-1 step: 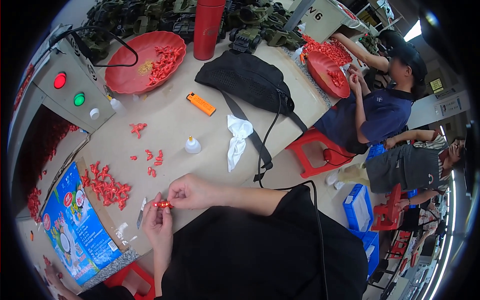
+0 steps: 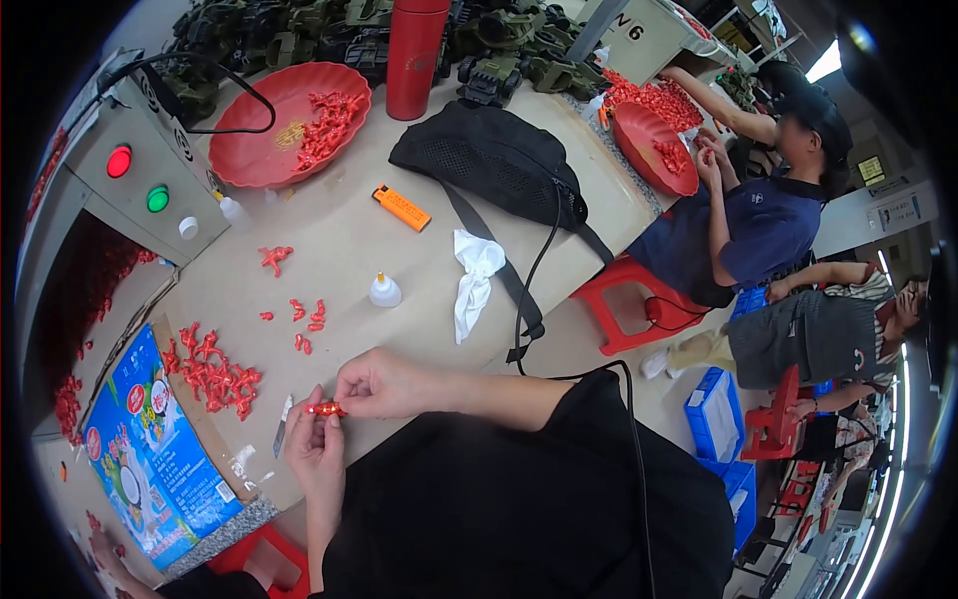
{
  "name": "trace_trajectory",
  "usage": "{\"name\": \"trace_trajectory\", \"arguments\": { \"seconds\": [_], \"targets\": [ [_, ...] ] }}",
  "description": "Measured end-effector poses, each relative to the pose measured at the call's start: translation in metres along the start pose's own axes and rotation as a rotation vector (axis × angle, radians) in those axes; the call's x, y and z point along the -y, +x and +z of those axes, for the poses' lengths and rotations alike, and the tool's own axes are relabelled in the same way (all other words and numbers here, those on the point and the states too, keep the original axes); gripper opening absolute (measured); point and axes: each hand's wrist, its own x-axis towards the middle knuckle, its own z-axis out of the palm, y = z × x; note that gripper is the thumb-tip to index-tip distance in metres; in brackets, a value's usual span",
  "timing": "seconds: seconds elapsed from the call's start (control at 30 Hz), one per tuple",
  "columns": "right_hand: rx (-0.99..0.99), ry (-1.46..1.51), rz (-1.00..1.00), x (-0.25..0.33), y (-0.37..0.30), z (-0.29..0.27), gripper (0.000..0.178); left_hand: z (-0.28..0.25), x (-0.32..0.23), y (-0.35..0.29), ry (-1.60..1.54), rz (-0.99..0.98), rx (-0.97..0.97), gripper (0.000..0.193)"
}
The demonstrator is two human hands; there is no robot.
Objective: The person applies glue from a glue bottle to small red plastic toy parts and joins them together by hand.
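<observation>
A small shiny red plastic figure (image 2: 325,408) is pinched between both hands, just above the near table edge. My left hand (image 2: 316,445) grips its left end with fingers closed. My right hand (image 2: 375,384) pinches the right end between thumb and fingertips. The fingers partly cover the figure, so its exact shape is hidden. Beside my left hand lies a small knife (image 2: 282,425). To the left sits a heap of red figures (image 2: 215,371), and a few loose red pieces (image 2: 316,315) lie beyond my hands. A small white dropper bottle (image 2: 384,290) stands farther off.
A red scalloped bowl (image 2: 235,150) of parts, a red flask (image 2: 413,60), an orange lighter (image 2: 401,209), a black waist bag (image 2: 489,150) and a crumpled white tissue (image 2: 477,270) occupy the table. A machine with buttons (image 2: 120,160) stands left. A co-worker (image 2: 768,220) sits at right.
My hands and the red figure stay in place. Only the standing person in the right background has shifted slightly.
</observation>
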Motion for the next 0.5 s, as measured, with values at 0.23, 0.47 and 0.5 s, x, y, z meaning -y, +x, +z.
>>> {"name": "trace_trajectory", "arguments": {
  "seconds": [0.23, 0.47, 0.5],
  "targets": [
    [0.018, 0.054, 0.012, -0.004, 0.002, 0.000, 0.004, -0.001, -0.002, 0.002, 0.036, 0.005, 0.014, 0.032],
    [0.009, 0.059, 0.043, 0.010, -0.003, 0.000, 0.007, 0.001, -0.001, 0.002, 0.014, -0.005, 0.006, 0.033],
    [0.003, 0.063, 0.031, 0.009, -0.003, 0.000, 0.007, 0.001, 0.000, 0.001, -0.026, -0.008, -0.005, 0.032]
  ]
}}
